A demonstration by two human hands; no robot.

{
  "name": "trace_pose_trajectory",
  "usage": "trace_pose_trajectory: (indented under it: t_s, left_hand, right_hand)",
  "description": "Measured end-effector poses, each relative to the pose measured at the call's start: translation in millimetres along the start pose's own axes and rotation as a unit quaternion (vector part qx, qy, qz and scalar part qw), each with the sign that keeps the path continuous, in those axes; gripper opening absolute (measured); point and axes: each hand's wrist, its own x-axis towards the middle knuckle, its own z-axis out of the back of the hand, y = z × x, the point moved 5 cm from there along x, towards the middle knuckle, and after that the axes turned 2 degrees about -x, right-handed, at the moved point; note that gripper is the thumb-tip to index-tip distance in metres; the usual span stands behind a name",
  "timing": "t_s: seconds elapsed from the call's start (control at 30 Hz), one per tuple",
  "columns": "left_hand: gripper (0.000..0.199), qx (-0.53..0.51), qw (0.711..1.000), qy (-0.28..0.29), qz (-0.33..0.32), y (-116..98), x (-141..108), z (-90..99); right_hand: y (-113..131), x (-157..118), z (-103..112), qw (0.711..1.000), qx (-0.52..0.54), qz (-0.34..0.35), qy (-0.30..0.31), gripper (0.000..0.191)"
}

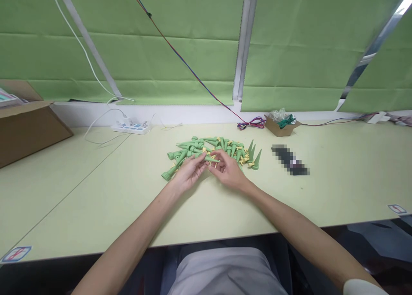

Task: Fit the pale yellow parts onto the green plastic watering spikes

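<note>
Above the near side of a pile, my left hand (191,171) grips a green plastic watering spike (211,159), its tapered end pointing right. My right hand (228,170) is close by, thumb and fingers curled together around the spike's tip end. Whether a small part sits between those fingers is too small to tell. Behind both hands lies the pile of green spikes (183,152), with small yellow valve-like pieces (245,156) mixed in. A few green cones (257,160) stand point up at the pile's right end.
A cardboard box (28,134) stands at the left. Along the wall are a white power strip (131,127), coiled wires (252,123) and a small carton (279,130) with plastic and green material. A blurred dark object (289,160) lies right of the pile.
</note>
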Motion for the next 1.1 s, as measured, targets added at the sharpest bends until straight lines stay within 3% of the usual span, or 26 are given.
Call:
trace_pose_trajectory:
  t_s: [0.17, 0.33, 0.63, 0.73, 0.87, 1.0, 1.1]
  left_hand:
    - [0.032, 0.112, 0.994, 0.019, -0.006, 4.2, -2.7, 0.3]
    - [0.048, 0.237, 0.970, 0.045, -0.016, 5.2, -5.6, -2.9]
    - [0.046, 0.167, 0.986, 0.016, 0.015, 11.4, -4.3, -2.1]
    - [0.045, 0.178, 0.984, 0.015, -0.001, 11.7, -1.8, 0.7]
    - [0.045, 0.186, 0.982, 0.029, 0.004, 15.5, -0.6, 2.0]
    - [0.046, 0.198, 0.979, 0.039, 0.007, 19.6, -0.4, 1.1]
    - [0.046, 0.208, 0.977, 0.048, 0.002, 20.2, -1.0, -1.2]
  right_hand:
    - [3.8, -0.4, 3.7, 0.998, -0.027, 0.020, -0.058, 0.024]
    - [4.1, 0.3, 8.3, 0.994, -0.009, 0.019, -0.103, 0.027]
    - [8.6, -0.5, 19.1, 0.982, -0.087, 0.026, -0.165, 0.033]
    - [17.1, 1.1, 33.6, 0.970, -0.141, 0.058, -0.188, 0.033]
    - [36.9, 6.8, 64.3, 0.959, -0.227, 0.098, -0.138, 0.030]
    - [42.2, 4.5, 102.1, 0.949, -0.285, 0.040, -0.125, 0.030]
    - [34.1, -5.2, 113.8, 0.942, -0.320, -0.001, -0.103, 0.030]
